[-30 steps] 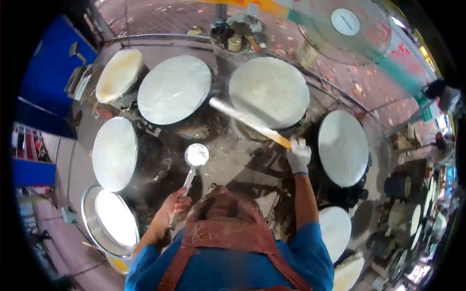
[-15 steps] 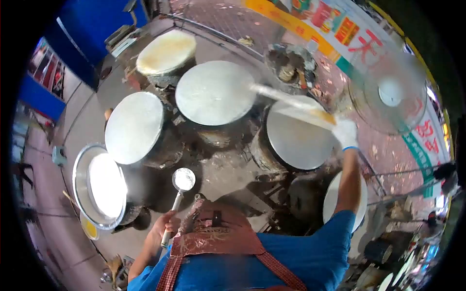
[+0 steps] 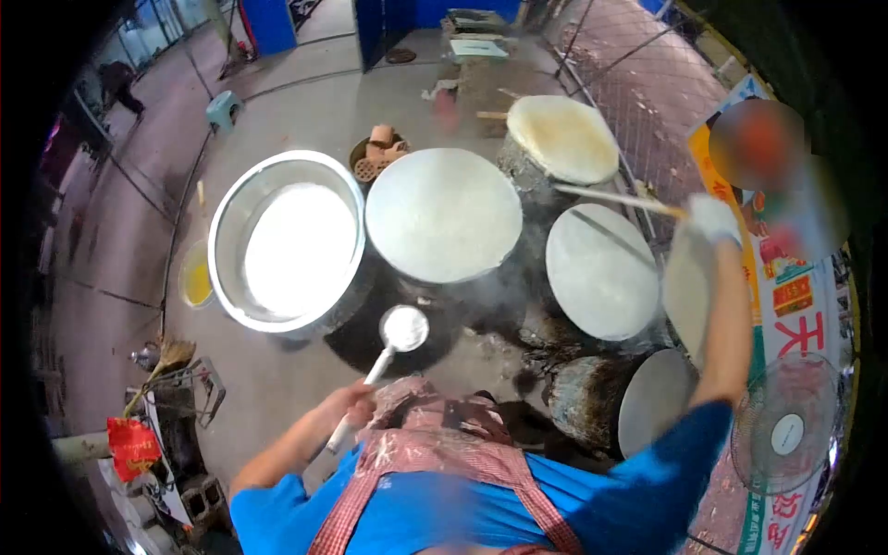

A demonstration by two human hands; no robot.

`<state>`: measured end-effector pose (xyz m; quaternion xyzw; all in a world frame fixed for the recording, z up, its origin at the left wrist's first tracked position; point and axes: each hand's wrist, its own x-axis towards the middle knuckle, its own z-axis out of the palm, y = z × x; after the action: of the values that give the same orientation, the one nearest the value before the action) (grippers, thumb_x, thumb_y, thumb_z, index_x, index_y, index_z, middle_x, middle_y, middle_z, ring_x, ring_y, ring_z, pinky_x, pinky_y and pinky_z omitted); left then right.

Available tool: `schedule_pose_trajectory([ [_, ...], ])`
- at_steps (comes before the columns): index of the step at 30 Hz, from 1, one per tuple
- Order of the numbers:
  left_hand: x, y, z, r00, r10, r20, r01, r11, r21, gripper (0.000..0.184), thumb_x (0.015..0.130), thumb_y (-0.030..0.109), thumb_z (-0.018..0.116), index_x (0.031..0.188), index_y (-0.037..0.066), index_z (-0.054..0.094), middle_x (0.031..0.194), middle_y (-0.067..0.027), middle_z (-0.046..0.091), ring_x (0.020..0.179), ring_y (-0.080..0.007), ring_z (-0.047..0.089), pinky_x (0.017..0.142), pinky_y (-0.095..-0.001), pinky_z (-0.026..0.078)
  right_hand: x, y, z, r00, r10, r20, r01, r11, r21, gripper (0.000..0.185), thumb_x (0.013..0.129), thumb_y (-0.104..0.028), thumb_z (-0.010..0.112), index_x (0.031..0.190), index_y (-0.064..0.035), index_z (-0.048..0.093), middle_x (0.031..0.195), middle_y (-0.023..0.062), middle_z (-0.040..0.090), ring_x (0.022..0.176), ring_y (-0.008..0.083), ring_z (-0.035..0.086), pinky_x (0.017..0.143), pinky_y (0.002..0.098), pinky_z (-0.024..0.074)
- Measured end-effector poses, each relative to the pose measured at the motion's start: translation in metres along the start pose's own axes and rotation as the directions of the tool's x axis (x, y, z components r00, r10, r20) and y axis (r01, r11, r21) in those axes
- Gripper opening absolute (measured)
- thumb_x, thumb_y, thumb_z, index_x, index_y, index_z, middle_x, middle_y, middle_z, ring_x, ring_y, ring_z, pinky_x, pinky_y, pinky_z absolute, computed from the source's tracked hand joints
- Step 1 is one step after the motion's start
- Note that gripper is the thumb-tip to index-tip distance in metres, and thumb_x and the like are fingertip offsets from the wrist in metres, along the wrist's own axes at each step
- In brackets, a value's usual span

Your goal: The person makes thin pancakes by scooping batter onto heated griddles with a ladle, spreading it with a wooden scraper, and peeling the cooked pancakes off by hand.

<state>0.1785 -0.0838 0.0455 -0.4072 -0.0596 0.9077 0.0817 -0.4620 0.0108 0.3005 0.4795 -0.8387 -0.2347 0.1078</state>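
Note:
My left hand [image 3: 344, 407] is closed around the pale handle of a ladle [image 3: 404, 329] whose bowl holds white batter. The ladle hangs above the ground, in front of the apron. On the right, my gloved right hand [image 3: 714, 219] grips a long, thin spatula [image 3: 620, 198], its blade pointing left above the gap between two griddles. Under the blade lies a white-coated round griddle [image 3: 601, 273]; beyond it, another griddle [image 3: 562, 139] carries a yellow-browned sheet. A third griddle [image 3: 444, 217], covered in white, sits in the middle. My right forearm partly hides a greyish griddle [image 3: 686, 291].
A large metal basin [image 3: 225, 250] of white batter stands left. Another griddle [image 3: 652, 402] tilts at lower right, near a fan [image 3: 786, 435] and a printed banner [image 3: 800, 338]. Broken bricks [image 3: 381, 153] lie behind the basin, and a small stool [image 3: 223, 111] stands farther back.
The view has turned left, bringing the basin up and toward the middle. My right hand and spatula have moved off the grey griddle toward the browned one. The ladle stays in my left hand.

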Motion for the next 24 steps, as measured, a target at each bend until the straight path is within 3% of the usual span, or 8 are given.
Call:
schedule_pose_trajectory([
  [4, -0.012, -0.001, -0.002, 0.969, 0.219, -0.116, -0.221, 0.975, 0.003, 0.031, 0.088, 0.027, 0.050, 0.065, 0.012, 0.036, 0.048, 0.0029, 0.030, 0.035, -0.0069, 0.030, 0.028, -0.0199, 0.023, 0.142, -0.025, -0.039, 0.998, 0.056, -0.014, -0.052, 0.976, 0.213, 0.028, 0.076, -0.020, 0.053, 0.093, 0.0007, 0.064, 0.100, 0.0269, 0.057, 0.093, 0.0380, 0.059, 0.080, 0.0453, 0.0462],
  [6, -0.005, -0.002, -0.008, 0.976, 0.216, -0.039, -0.219, 0.951, -0.216, 0.028, 0.088, 0.027, 0.051, 0.069, 0.011, 0.038, 0.049, 0.0026, 0.030, 0.036, -0.0066, 0.030, 0.028, -0.0197, 0.024, 0.182, -0.006, -0.051, 0.990, 0.126, -0.067, -0.077, 0.867, 0.493, 0.024, 0.071, -0.016, 0.055, 0.081, 0.0050, 0.062, 0.081, 0.0257, 0.058, 0.070, 0.0339, 0.060, 0.062, 0.0412, 0.0467],
  [8, 0.001, -0.005, 0.008, 0.952, 0.290, -0.096, -0.305, 0.923, -0.234, 0.031, 0.087, 0.030, 0.051, 0.067, 0.010, 0.038, 0.049, 0.0025, 0.030, 0.036, -0.0062, 0.030, 0.028, -0.0195, 0.025, 0.197, 0.011, -0.057, 0.957, 0.289, 0.020, -0.133, 0.377, 0.917, 0.016, 0.069, -0.011, 0.055, 0.066, 0.0043, 0.058, 0.058, 0.0170, 0.056, 0.044, 0.0246, 0.055, 0.041, 0.0366, 0.0416],
  [10, 0.010, -0.005, 0.019, 0.952, 0.302, -0.053, -0.299, 0.877, -0.375, 0.035, 0.087, 0.032, 0.052, 0.064, 0.010, 0.038, 0.048, 0.0025, 0.031, 0.036, -0.0058, 0.030, 0.029, -0.0193, 0.025, 0.221, 0.035, -0.020, 0.898, 0.439, 0.043, -0.053, 0.011, 0.999, 0.011, 0.068, -0.009, 0.056, 0.062, -0.0003, 0.055, 0.053, 0.0104, 0.050, 0.041, 0.0196, 0.049, 0.038, 0.0334, 0.0366],
  [12, 0.024, -0.003, 0.019, 0.957, 0.268, 0.108, -0.152, 0.785, -0.601, 0.039, 0.087, 0.035, 0.052, 0.060, 0.011, 0.037, 0.048, 0.0025, 0.031, 0.036, -0.0054, 0.030, 0.029, -0.0191, 0.025, 0.240, 0.044, 0.032, 0.838, 0.528, 0.137, 0.103, -0.401, 0.910, 0.008, 0.066, -0.007, 0.060, 0.062, -0.0049, 0.054, 0.051, 0.0052, 0.049, 0.038, 0.0168, 0.044, 0.036, 0.0308, 0.0326],
  [17, 0.032, 0.002, 0.063, 0.933, 0.321, 0.162, -0.115, 0.693, -0.711, 0.033, 0.088, 0.032, 0.049, 0.066, 0.007, 0.047, 0.049, 0.0021, 0.032, 0.036, -0.0053, 0.030, 0.032, -0.0195, 0.029, 0.296, -0.020, 0.205, 0.850, 0.412, 0.329, 0.170, -0.804, 0.570, 0.005, 0.068, -0.008, 0.060, 0.072, -0.0088, 0.057, 0.059, -0.0006, 0.052, 0.048, 0.0154, 0.047, 0.044, 0.0283, 0.0358],
  [21, 0.028, -0.002, 0.097, 0.895, 0.443, 0.043, -0.284, 0.643, -0.712, 0.028, 0.091, 0.026, 0.043, 0.115, 0.019, 0.054, 0.056, 0.0010, 0.034, 0.041, -0.0059, 0.032, 0.034, -0.0195, 0.030, 0.303, -0.115, 0.259, 0.650, 0.480, 0.589, 0.281, -0.872, 0.401, 0.026, 0.069, 0.001, 0.056, 0.095, 0.0003, 0.054, 0.078, 0.0094, 0.055, 0.059, 0.0225, 0.056, 0.049, 0.0346, 0.0458],
  [24, 0.027, -0.003, 0.108, 0.881, 0.471, 0.049, -0.310, 0.653, -0.691, 0.027, 0.091, 0.025, 0.043, 0.113, 0.017, 0.055, 0.056, 0.0008, 0.033, 0.040, -0.0058, 0.031, 0.034, -0.0196, 0.031, 0.300, -0.153, 0.276, 0.504, 0.364, 0.783, 0.140, -0.929, 0.343, 0.025, 0.070, 0.001, 0.054, 0.095, 0.0027, 0.053, 0.079, 0.0116, 0.054, 0.059, 0.0234, 0.055, 0.042, 0.0328, 0.0441],
])
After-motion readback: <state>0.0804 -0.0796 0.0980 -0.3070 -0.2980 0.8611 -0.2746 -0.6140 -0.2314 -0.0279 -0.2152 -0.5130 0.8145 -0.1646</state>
